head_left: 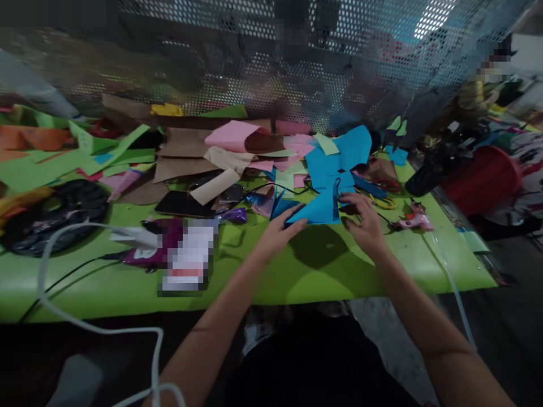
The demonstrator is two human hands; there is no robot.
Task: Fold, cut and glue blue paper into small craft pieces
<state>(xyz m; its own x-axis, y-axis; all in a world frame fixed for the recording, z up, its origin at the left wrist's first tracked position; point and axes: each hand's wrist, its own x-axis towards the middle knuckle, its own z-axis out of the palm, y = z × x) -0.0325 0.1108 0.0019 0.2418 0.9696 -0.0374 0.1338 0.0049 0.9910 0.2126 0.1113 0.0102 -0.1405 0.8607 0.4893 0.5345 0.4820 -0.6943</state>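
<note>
One folded blue paper (319, 210): the left hand (278, 229) pinches its corner, the right hand's (365, 223) fingers curl apart, contact unclear; squeezing too hard could crease it.

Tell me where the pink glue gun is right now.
In the head view, the pink glue gun lies toward the right end of the green table, to the right of the person's right hand.
</note>
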